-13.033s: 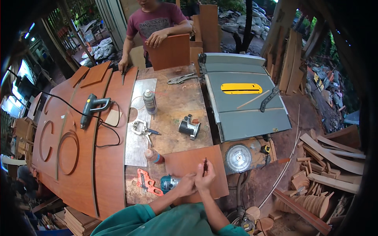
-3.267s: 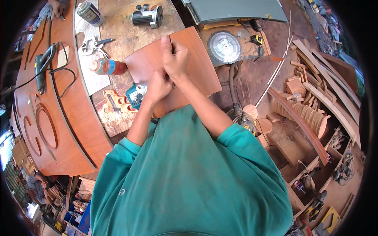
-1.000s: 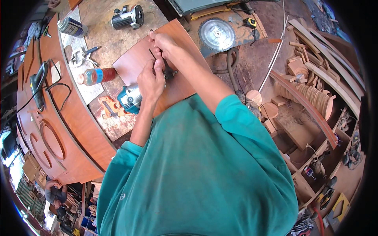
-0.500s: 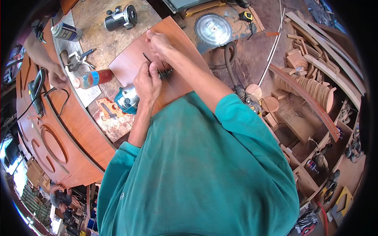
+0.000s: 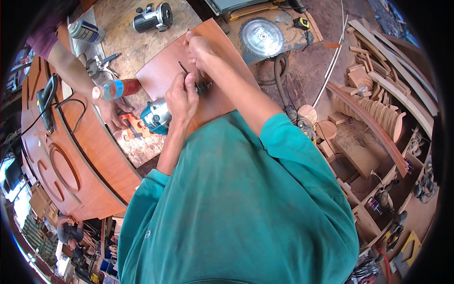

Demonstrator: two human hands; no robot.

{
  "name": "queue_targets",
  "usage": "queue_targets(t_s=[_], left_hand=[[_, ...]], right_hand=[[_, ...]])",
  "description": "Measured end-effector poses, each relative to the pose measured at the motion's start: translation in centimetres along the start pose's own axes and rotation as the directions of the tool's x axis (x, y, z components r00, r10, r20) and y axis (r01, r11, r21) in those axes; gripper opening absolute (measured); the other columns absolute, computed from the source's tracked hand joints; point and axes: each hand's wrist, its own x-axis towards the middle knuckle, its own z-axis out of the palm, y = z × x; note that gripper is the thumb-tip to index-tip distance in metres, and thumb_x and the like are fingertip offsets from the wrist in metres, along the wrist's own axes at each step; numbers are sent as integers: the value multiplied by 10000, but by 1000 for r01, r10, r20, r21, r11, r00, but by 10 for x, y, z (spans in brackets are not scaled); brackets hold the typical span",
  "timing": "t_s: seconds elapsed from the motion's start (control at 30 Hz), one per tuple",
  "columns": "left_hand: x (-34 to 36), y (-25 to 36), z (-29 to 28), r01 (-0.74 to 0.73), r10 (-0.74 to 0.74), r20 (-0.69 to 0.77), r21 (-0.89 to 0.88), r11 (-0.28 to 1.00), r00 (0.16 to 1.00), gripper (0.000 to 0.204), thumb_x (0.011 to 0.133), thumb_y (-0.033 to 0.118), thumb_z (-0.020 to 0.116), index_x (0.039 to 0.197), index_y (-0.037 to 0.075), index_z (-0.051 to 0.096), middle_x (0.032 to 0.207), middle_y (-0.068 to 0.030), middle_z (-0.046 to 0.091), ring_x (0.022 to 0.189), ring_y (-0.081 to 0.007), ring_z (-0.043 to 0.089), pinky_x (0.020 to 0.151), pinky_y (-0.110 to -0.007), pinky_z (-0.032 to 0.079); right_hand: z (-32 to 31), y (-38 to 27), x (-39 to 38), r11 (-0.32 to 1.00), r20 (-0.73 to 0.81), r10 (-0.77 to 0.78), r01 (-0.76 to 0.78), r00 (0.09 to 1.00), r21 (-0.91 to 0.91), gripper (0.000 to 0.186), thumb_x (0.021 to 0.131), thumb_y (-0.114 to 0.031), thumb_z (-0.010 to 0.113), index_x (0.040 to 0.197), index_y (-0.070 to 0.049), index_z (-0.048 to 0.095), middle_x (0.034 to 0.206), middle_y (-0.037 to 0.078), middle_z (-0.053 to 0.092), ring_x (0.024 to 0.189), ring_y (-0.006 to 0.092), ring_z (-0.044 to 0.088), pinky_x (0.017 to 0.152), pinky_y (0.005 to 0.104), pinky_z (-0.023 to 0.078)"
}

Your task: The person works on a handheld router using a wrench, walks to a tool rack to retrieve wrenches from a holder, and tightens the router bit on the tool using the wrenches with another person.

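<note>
On a reddish-brown board (image 5: 161,71) lies a power tool (image 5: 157,117) with a teal body and silver collar, resting on its side like a trim router. My left hand (image 5: 183,97) is closed beside its collar, around a dark slim wrench (image 5: 182,66) whose end sticks out past the fingers. Farther up the board, my right hand (image 5: 198,51) is closed on a second dark bar, seemingly a wrench, running down toward the tool's shaft end (image 5: 202,87). My right palm and wrist hide much of it.
Another person's hand (image 5: 113,113) touches an orange part (image 5: 136,127) at the left. Nearby are a bottle of red liquid (image 5: 116,89), a spray can (image 5: 86,31), a clamp (image 5: 101,66) and a black-and-silver router (image 5: 153,18). A circular saw blade (image 5: 262,37) lies beyond the board.
The other person's hand has moved across to the orange part. My hands stay at the tool with small shifts, and the whole view has moved slightly.
</note>
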Motion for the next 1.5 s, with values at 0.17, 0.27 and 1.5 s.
queue_targets(t_s=[0.17, 0.27, 1.5], left_hand=[[0, -3, -4, 32, -32, 3, -17, 999, 999, 288, 977, 243, 499, 949, 0, 651, 754, -134, 673, 652, -189, 643, 609, -312, 490], [-3, -4, -4, 33, -32, 18, -13, 999, 999, 275, 975, 231, 505, 951, -1, 652, 730, -124, 663, 643, -174, 632, 603, -306, 486], [11, -9, -2, 130, -133, -14, -129, 983, 991, 267, 946, 255, 522, 891, 6, 601, 621, -174, 609, 553, -293, 615, 558, -372, 465]], right_hand=[[10, -7, -2, 999, -21, 25, -25, 999, -22, 344, 984, -378, 449, 815, -80, 473, 548, -38, 292, 401, 73, 234, 344, 238, 217], [15, 0, -6, 995, 12, 47, -46, 999, -88, 346, 978, -378, 457, 799, -83, 480, 551, -25, 334, 388, 79, 235, 332, 252, 198], [4, -19, -38, 987, 323, -162, 150, 932, 62, 532, 964, -600, 290, 689, -146, 329, 511, -59, 225, 392, 65, 135, 366, 252, 119]])
